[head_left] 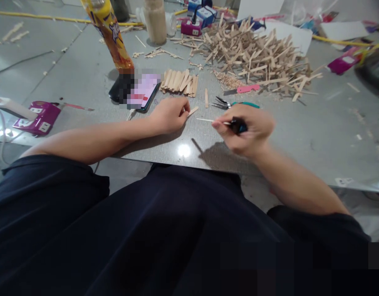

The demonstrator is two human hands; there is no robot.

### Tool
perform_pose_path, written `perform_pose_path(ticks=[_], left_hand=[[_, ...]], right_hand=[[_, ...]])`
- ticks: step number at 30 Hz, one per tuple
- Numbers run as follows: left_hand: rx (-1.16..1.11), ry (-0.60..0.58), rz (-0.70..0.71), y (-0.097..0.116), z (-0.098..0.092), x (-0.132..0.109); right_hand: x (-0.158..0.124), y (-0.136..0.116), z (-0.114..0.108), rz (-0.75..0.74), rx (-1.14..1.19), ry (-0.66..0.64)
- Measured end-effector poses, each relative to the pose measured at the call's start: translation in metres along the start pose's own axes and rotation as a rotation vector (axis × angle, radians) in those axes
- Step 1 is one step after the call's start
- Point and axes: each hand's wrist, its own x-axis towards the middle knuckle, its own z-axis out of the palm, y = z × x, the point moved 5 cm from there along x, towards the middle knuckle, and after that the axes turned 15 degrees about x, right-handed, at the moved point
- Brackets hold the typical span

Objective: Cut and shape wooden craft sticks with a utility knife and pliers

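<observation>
My left hand [170, 114] rests on the grey table with its fingers curled around a flat wooden craft stick [193, 111], whose end points right. Held above the table, my right hand [246, 127] is closed around a black-handled tool [238, 125]. A thin, pale, straight tip [204, 119] sticks out leftward from its fingers towards the craft stick, apart from it; I cannot make out the tool's exact kind. Just beyond my hands lie a single wooden stick [206, 98], pliers [222, 102] with teal handles, and a neat bundle of craft sticks [179, 82].
A large heap of wooden sticks [254, 53] covers the back right, with a pink-handled blade [247, 89] before it. A phone [146, 90], a yellow-labelled bottle [112, 37] and a jar [155, 22] stand behind my left hand. A purple power socket [43, 117] sits left.
</observation>
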Motion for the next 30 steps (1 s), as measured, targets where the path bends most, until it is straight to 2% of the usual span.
perform_pose_path(ticks=[2,4,6,9,12,16,18,20,22,25,26,28,30], left_hand=[[0.073,-0.068,-0.025,-0.006,0.003,0.003],[0.122,-0.069,-0.051,-0.007,-0.001,0.002],[0.091,-0.011,-0.014,-0.001,-0.01,-0.002],[-0.137,0.039,0.159,0.018,-0.022,-0.012],[-0.289,0.043,0.224,0.029,-0.025,-0.021],[-0.283,0.024,0.205,0.032,-0.016,-0.023],[-0.27,0.01,0.189,0.03,-0.013,-0.023],[-0.256,-0.004,0.205,0.031,-0.013,-0.024],[-0.23,-0.067,0.33,0.041,-0.014,-0.031],[-0.085,-0.267,0.74,0.074,-0.013,-0.055],[-0.006,-0.298,0.848,0.083,-0.014,-0.063],[0.13,-0.308,0.982,0.094,-0.013,-0.071],[0.216,-0.294,1.002,0.096,-0.009,-0.068]], right_hand=[[0.005,0.006,-0.011,0.19,0.003,0.116],[0.011,0.014,-0.021,0.328,0.047,0.19],[0.016,0.024,-0.025,0.433,0.097,0.163],[0.021,0.034,-0.021,0.552,0.119,0.04],[0.02,0.036,-0.016,0.594,0.131,-0.034],[0.019,0.036,-0.015,0.606,0.117,-0.118],[0.021,0.038,-0.021,0.597,0.103,-0.079],[0.024,0.043,-0.029,0.573,0.114,0.024],[0.026,0.051,-0.036,0.551,0.124,0.12],[0.028,0.066,-0.039,0.564,0.107,0.178],[0.027,0.07,-0.038,0.572,0.105,0.18],[0.027,0.074,-0.035,0.58,0.112,0.165],[0.026,0.075,-0.032,0.579,0.127,0.153]])
